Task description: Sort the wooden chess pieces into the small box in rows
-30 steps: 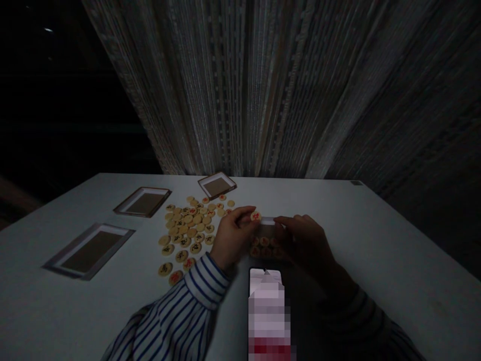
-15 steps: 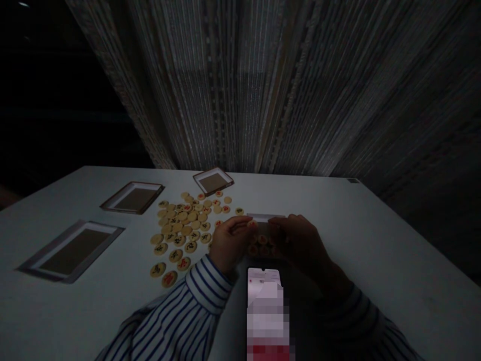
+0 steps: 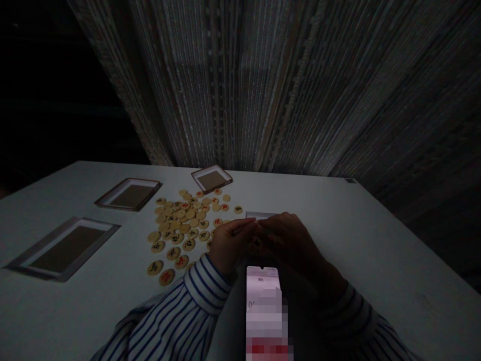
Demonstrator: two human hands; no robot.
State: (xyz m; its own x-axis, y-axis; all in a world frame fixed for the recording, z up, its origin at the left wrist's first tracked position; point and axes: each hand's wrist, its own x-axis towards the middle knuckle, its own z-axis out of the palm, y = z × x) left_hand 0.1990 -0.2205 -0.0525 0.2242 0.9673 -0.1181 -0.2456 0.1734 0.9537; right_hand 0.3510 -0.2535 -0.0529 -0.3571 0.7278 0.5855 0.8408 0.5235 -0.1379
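My left hand [image 3: 231, 244], in a striped cuff, is closed with thumb and fingers pinched together. Half a second ago a red-marked Chinese chess piece showed at its fingertips; a pale sliver shows there now. My right hand [image 3: 287, 239] is curled, its fingertips meeting the left ones; anything inside them is hidden. Both hands are above an open shallow box [image 3: 255, 214], whose far rim shows. A few round pieces [image 3: 256, 241] lie dimly in it under the fingers. Left of my hands, many wooden Chinese chess pieces [image 3: 180, 214] lie scattered, with red or black characters or blank faces.
Three more shallow open boxes stand on the white table: one at left front [image 3: 108, 231], one behind it [image 3: 159, 186] and one at the back [image 3: 230, 180]. A lit phone [image 3: 262, 276] lies between my forearms. A string curtain [image 3: 255, 100] hangs behind the table.
My right hand has moved left, so its fingertips now meet those of my left hand and cover the piece and most of the box. The phone screen shows different content.
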